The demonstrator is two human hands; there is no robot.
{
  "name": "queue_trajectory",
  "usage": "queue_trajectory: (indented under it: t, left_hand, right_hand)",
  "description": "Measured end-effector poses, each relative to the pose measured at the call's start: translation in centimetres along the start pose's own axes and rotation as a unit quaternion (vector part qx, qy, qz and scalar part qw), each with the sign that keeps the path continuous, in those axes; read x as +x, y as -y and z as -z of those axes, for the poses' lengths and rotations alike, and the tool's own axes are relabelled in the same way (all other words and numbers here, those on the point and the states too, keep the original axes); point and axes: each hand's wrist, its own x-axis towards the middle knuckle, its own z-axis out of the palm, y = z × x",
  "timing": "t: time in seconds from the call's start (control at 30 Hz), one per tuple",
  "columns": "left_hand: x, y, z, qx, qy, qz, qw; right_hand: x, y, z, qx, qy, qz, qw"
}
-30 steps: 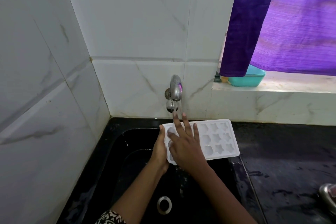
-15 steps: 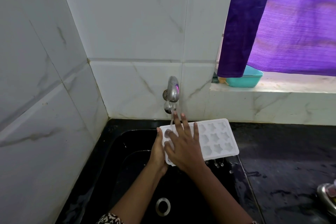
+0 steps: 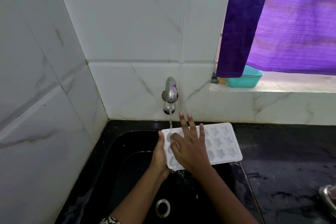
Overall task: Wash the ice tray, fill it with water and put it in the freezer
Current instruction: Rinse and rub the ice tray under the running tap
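A white ice tray [image 3: 221,143] with star-shaped cups is held level over the black sink [image 3: 127,160]. My left hand [image 3: 160,156] grips its left short edge. My right hand [image 3: 190,148] lies flat on the tray's left half with fingers spread, covering several cups. A thin stream of water falls from the steel tap [image 3: 170,94] onto the tray's far left corner and spills off the near edge into the sink.
The sink drain [image 3: 163,207] sits below my arms. A wet black counter [image 3: 291,160] runs to the right, with a steel vessel [image 3: 328,199] at its right edge. A teal tub [image 3: 243,79] stands on the window ledge under a purple curtain [image 3: 283,20].
My right hand has slid slightly over the tray's left cups. Water now runs off the tray's near edge into the sink. My left hand keeps its grip.
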Motion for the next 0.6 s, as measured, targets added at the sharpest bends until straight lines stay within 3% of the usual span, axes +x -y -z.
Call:
queue_trajectory:
  t: [0.17, 0.3, 0.47, 0.6]
  left_hand:
    - [0.0, 0.1, 0.0, -0.016, -0.007, -0.018, 1.0]
    - [0.1, 0.3, -0.2, -0.041, 0.005, 0.004, 0.999]
    - [0.5, -0.2, 0.5, -0.024, -0.007, -0.029, 0.999]
    - [0.5, -0.2, 0.6, -0.051, 0.013, -0.002, 0.999]
  right_hand:
    - [-1.0, 1.0, -1.0, 0.017, 0.017, 0.009, 1.0]
    - [-0.3, -0.1, -0.1, -0.018, -0.019, 0.001, 1.0]
    - [-1.5, 0.7, -0.9, -0.011, 0.022, -0.006, 1.0]
    - [-2.4, 0.4, 0.3, 0.035, -0.019, -0.008, 0.999]
